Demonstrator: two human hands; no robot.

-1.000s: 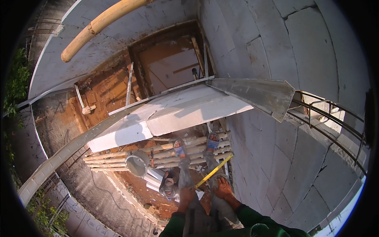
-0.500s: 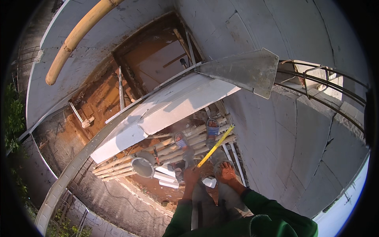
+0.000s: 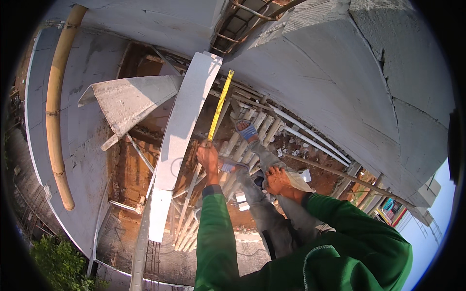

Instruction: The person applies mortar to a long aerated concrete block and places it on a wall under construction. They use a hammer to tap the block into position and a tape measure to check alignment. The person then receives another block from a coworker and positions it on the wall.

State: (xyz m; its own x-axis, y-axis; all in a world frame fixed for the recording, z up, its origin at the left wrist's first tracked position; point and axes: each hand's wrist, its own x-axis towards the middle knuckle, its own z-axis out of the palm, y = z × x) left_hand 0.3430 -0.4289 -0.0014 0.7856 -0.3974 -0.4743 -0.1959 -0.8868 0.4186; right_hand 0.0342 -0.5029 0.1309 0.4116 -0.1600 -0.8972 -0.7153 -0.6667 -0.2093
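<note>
My left hand (image 3: 208, 157) grips a yellow tape measure (image 3: 221, 105), its blade stretched upward beside a long white block ledge (image 3: 182, 136). My right hand (image 3: 280, 181) rests on my right leg near the knee, its fingers spread and bent. Below, my feet in blue striped sandals (image 3: 248, 131) stand on or just over a row of bamboo poles (image 3: 262, 128), partly hidden by my legs.
A bent grey metal sheet (image 3: 126, 99) juts from the ledge. A thick bamboo pole (image 3: 57, 116) hangs at the left. Grey block walls (image 3: 388, 72) flank the right, with rebar cages (image 3: 233, 24) above, white pipes (image 3: 315, 138) below and foliage (image 3: 58, 262) at lower left.
The view has swung round, so the ledge now runs nearly upright. My left hand has risen with the tape, which now points more steeply upward. My right hand stays on my leg.
</note>
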